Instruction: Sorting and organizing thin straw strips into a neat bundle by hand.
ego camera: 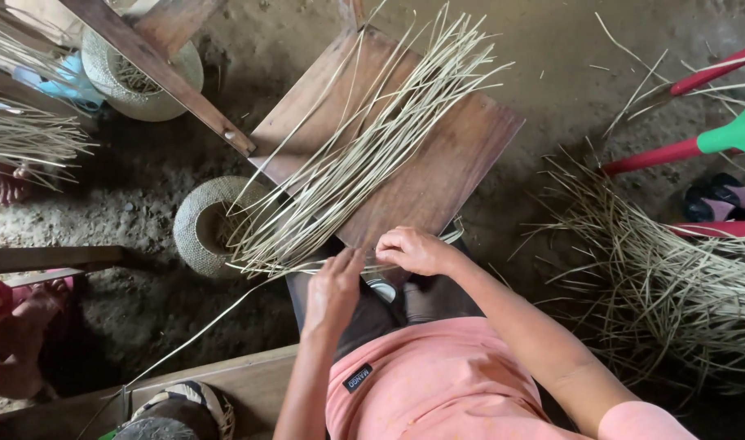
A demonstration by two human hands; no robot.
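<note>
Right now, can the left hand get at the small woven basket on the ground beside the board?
Probably yes: the left hand sits close to the woven basket, with only loose straw strips fanned over its rim between them.

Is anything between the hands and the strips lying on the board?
Nothing visible. Both the left hand and the right hand are already at the near ends of the strips, which fan out across the wooden board. Whether the fingers pinch a strip cannot be told.
</note>
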